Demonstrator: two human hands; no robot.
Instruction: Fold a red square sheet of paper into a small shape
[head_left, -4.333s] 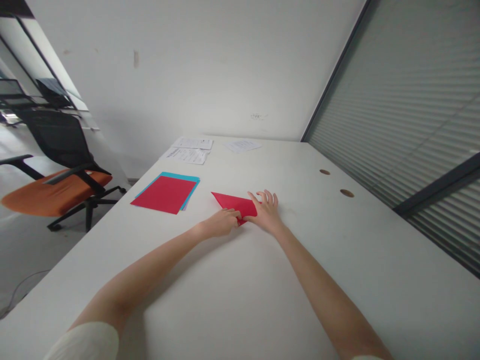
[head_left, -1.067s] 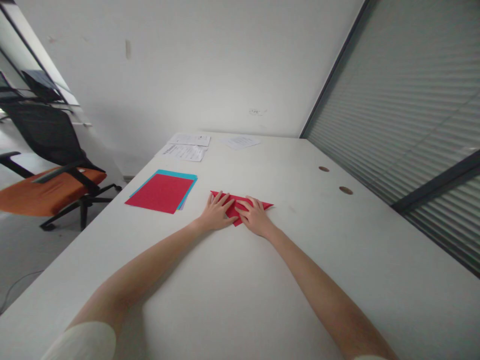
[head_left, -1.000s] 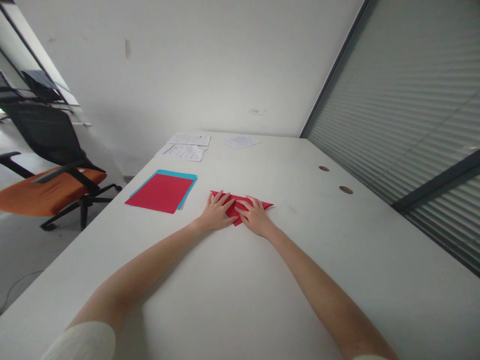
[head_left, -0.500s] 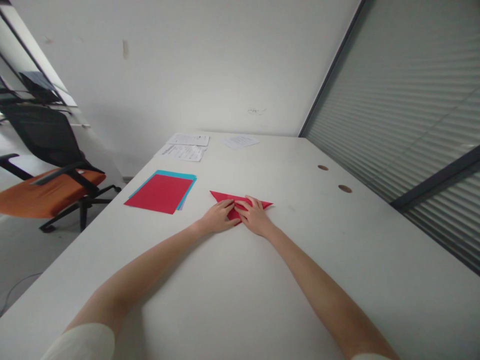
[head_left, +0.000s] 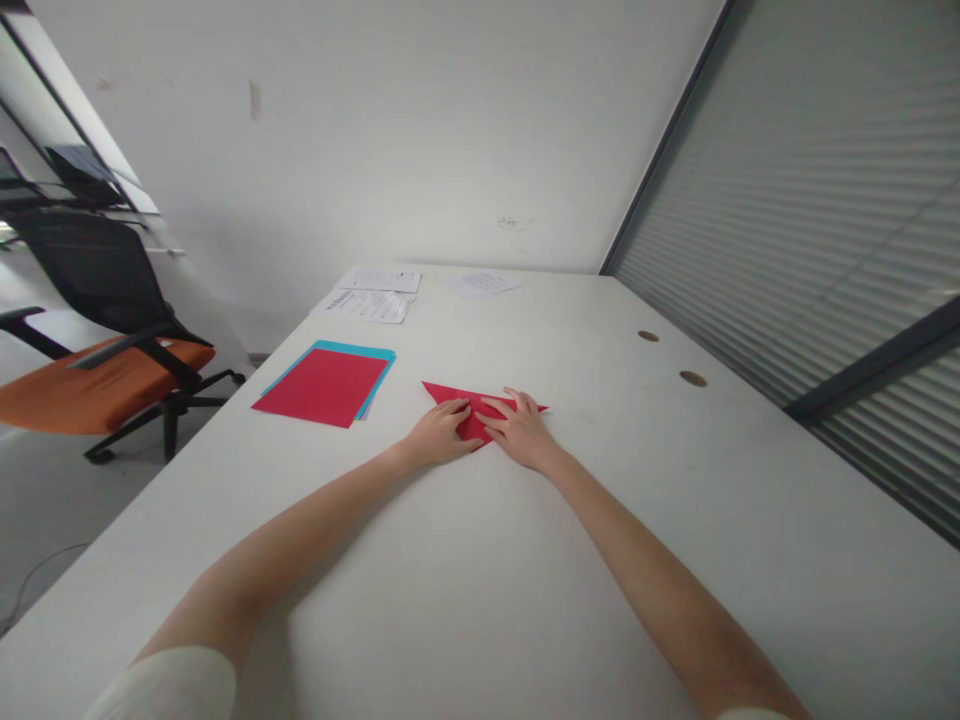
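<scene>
A red paper folded into a triangle [head_left: 469,407] lies flat on the white table [head_left: 480,560]. My left hand [head_left: 439,437] rests on its near left part, fingers curled with the tips pressing the paper. My right hand [head_left: 519,431] lies on its right half, fingers spread and flat. The triangle's near point is hidden under my hands.
A stack of red and blue sheets [head_left: 324,386] lies to the left. Printed white papers [head_left: 371,296] sit at the far edge. Two round cable holes [head_left: 693,379] are on the right, beside a blinded glass wall. An orange office chair [head_left: 97,375] stands left of the table.
My left hand has curled its fingers and drawn back toward the triangle's middle. My right hand has slid slightly right and spread flat. The paper has stayed in place.
</scene>
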